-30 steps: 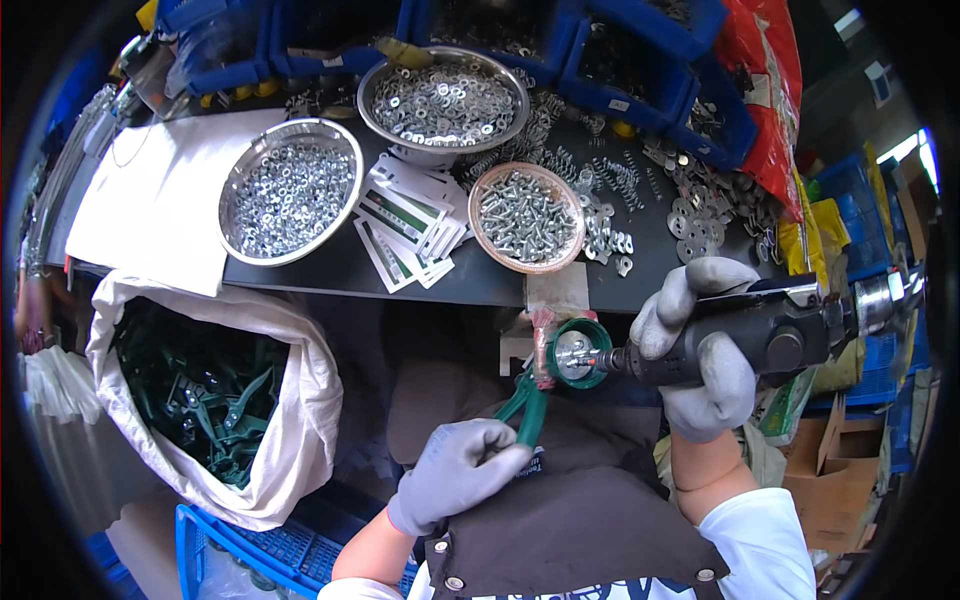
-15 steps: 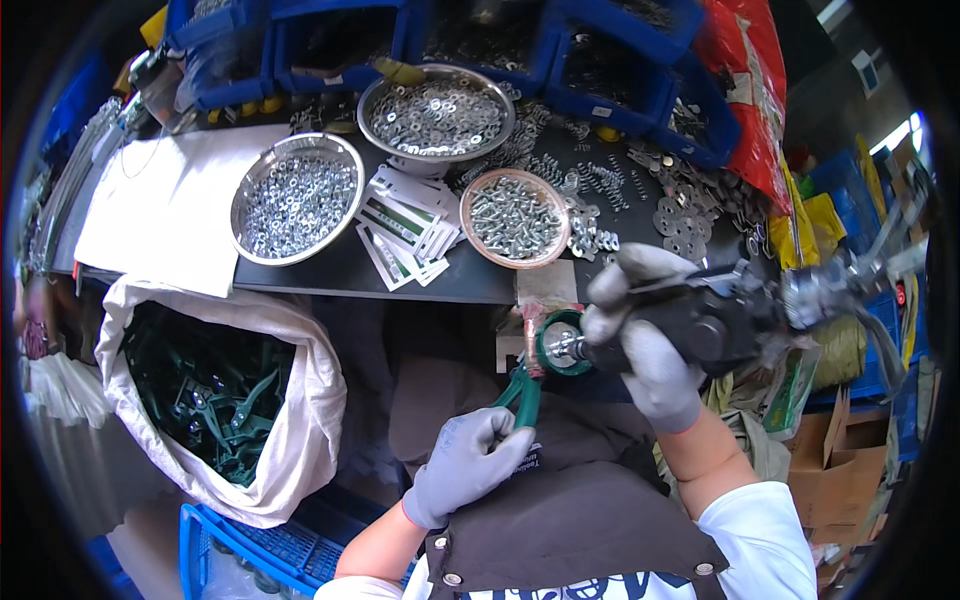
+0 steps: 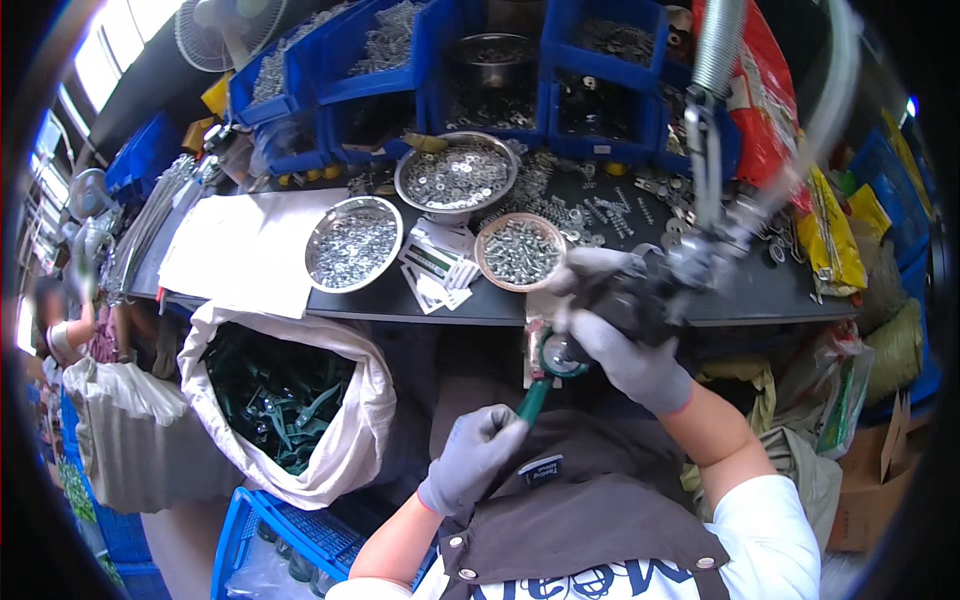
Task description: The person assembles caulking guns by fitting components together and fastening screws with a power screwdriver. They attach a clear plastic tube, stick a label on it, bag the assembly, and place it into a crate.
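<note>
Gloved in grey, my left hand (image 3: 470, 455) is closed round the handle of a green hand tool (image 3: 536, 398) with a ring-shaped head. That head rests by a small bench fixture (image 3: 535, 340) at the table's front edge. My right hand (image 3: 635, 365), also gloved, grips a black power screwdriver (image 3: 630, 300), smeared by motion. The driver's nose points left at the green ring; whether its tip touches anything is hidden. Just beyond the fixture stands a pinkish bowl of screws (image 3: 520, 252).
Metal bowls of nuts (image 3: 354, 245) and washers (image 3: 458, 175) stand left of centre near printed cards (image 3: 437, 265). Blue bins (image 3: 385, 90) line the back. A white sack (image 3: 205, 400) of green parts sits left. A coil spring (image 3: 718, 50) and hose hang at right.
The view has tilted up, showing more of the room. The driver has turned, its rear end now pointing farther away. My left hand still holds the green tool.
</note>
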A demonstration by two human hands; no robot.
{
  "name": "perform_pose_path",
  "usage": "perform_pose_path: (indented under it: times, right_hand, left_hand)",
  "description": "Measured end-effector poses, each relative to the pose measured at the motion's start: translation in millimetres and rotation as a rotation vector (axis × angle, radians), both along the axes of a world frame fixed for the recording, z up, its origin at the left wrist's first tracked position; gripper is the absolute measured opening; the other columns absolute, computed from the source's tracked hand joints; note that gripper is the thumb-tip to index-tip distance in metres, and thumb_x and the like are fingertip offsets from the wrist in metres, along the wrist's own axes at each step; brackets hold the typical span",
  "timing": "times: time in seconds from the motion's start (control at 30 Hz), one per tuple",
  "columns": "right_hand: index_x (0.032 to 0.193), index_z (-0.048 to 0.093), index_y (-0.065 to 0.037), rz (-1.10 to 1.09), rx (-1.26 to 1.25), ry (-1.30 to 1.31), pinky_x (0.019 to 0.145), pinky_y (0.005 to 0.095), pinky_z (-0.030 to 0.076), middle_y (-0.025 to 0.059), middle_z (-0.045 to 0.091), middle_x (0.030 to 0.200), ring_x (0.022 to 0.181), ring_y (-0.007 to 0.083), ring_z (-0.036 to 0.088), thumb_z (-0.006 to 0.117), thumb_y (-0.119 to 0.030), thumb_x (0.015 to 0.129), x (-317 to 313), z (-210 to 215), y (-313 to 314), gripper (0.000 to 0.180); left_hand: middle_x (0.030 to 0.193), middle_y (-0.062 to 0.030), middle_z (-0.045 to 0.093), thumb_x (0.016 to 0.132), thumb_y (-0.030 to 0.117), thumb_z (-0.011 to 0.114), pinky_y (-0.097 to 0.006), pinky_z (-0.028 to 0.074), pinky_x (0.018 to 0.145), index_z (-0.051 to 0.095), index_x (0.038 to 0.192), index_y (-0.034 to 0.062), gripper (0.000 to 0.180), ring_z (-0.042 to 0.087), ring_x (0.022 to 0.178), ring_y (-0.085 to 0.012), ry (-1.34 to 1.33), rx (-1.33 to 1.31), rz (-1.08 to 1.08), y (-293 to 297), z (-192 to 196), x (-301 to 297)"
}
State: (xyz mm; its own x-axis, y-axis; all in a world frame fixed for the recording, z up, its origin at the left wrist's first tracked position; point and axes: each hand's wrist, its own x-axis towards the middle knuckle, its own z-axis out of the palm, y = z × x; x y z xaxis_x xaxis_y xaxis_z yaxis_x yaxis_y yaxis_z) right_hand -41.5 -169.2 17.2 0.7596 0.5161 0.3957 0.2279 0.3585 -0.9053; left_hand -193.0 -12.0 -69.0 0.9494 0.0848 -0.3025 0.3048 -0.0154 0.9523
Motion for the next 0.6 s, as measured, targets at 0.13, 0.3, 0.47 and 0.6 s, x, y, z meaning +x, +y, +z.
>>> perform_pose_path:
  times: [0.13, 0.3, 0.47, 0.6]
  right_hand:
    - [0.135, 0.049, 0.001, -0.099, 0.066, -0.037, 0.082, 0.0294, 0.054, 0.0100, 0.064, 0.110, 0.092, 0.0140, 0.064, 0.062, 0.008, 0.087, -2.1, 1.2, -19.3, 0.050]
    - [0.134, 0.049, 0.000, -0.214, -0.042, -0.105, 0.080, 0.0333, 0.056, 0.0105, 0.061, 0.109, 0.087, 0.0156, 0.063, 0.054, 0.008, 0.087, 11.1, -4.8, -10.1, 0.048]
    - [0.124, 0.058, 0.002, -0.150, 0.008, 0.117, 0.077, 0.0273, 0.054, 0.0072, 0.066, 0.104, 0.087, 0.0095, 0.063, 0.067, 0.008, 0.083, 27.3, 12.2, 9.3, 0.043]
    - [0.124, 0.057, 0.001, -0.114, 0.059, 0.166, 0.079, 0.0275, 0.054, 0.0080, 0.066, 0.101, 0.091, 0.0103, 0.063, 0.065, 0.010, 0.083, 28.7, 29.5, 5.2, 0.043]
  left_hand:
    - [0.072, -0.0088, 0.062, 0.091, 0.023, 0.069, -0.032, 0.047, 0.062, 0.067, 0.083, 0.0001, 0.025, 0.057, 0.067, -0.0124, -0.076, 0.286, -0.045, -4.9, -3.9, 2.6]
    - [0.108, -0.0142, 0.073, 0.102, 0.051, 0.054, -0.029, 0.054, 0.075, 0.062, 0.127, -0.0008, 0.058, 0.069, 0.087, -0.0173, 0.517, -0.703, -0.370, -12.8, -12.2, 17.2]
    - [0.106, -0.0088, 0.065, 0.107, 0.035, 0.048, -0.025, 0.047, 0.075, 0.049, 0.140, -0.0002, 0.048, 0.059, 0.083, -0.0123, 0.428, -1.198, -0.156, -45.8, -7.3, 35.7]
    - [0.073, 0.0022, 0.051, 0.107, 0.024, 0.048, -0.021, 0.036, 0.055, 0.057, 0.128, -0.0025, 0.035, 0.040, 0.058, -0.0076, 0.489, -1.172, -0.087, -27.8, 3.9, 41.3]
